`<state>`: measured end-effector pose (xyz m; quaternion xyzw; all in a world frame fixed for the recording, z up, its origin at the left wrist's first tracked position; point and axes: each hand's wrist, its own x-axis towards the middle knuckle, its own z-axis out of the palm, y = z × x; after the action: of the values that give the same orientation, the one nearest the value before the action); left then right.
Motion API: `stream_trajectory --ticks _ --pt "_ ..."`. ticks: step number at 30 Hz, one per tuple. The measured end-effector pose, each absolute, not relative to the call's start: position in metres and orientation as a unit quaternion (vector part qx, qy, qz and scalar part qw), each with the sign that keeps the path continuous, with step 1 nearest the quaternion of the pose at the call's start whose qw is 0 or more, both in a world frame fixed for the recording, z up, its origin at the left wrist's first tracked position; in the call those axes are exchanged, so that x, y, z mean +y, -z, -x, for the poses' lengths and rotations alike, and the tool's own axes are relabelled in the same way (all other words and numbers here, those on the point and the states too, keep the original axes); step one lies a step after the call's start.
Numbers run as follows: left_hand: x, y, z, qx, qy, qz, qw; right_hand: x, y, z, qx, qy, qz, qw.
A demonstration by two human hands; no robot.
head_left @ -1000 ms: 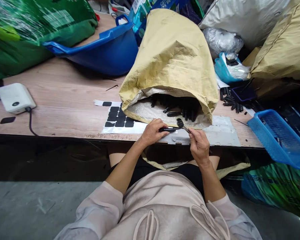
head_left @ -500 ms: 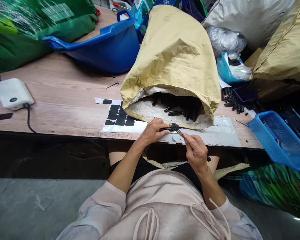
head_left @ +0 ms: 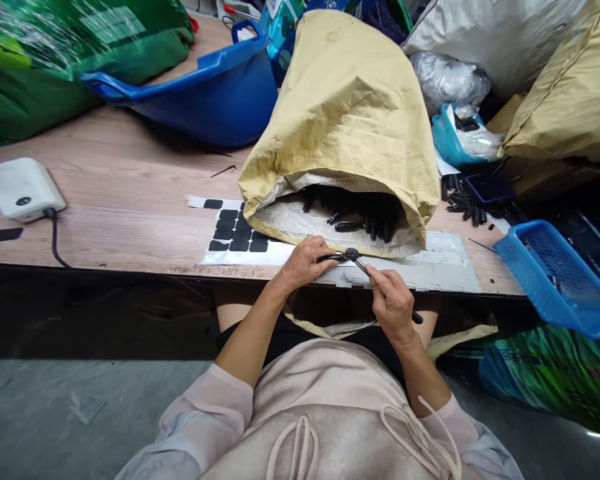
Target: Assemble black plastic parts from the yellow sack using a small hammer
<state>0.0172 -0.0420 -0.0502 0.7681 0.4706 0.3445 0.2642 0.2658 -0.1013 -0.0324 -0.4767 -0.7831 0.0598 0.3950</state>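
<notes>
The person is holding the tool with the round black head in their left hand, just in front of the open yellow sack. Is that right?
Not quite: the tool is in the right hand, as the head view shows. The left hand holds a black piece instead. It is indeed just in front of the open yellow sack.

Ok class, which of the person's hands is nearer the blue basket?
Right. The right hand, gripping a round-headed tool, is left of the blue basket; the left hand, holding a black piece, is farther left.
</notes>
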Motion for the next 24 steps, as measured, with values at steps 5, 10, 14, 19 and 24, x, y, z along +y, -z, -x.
stream_trajectory --ticks 5,10,14,19,24 --pt "-0.044 0.048 -0.018 0.479 -0.348 -0.758 0.273 -0.096 0.036 -0.271 -0.773 -0.060 0.488 0.401" --pt "-0.046 0.046 -0.018 0.492 -0.341 -0.753 0.272 -0.074 0.037 -0.285 -0.769 0.045 0.517 0.372" --pt "-0.047 0.042 -0.018 0.494 -0.331 -0.753 0.281 -0.060 0.044 -0.293 -0.777 0.114 0.532 0.317" --pt "-0.046 0.039 -0.017 0.491 -0.331 -0.753 0.288 -0.060 0.052 -0.290 -0.765 0.118 0.557 0.301" --pt "-0.048 0.035 -0.015 0.477 -0.345 -0.753 0.294 -0.062 0.054 -0.289 -0.765 0.131 0.558 0.294"
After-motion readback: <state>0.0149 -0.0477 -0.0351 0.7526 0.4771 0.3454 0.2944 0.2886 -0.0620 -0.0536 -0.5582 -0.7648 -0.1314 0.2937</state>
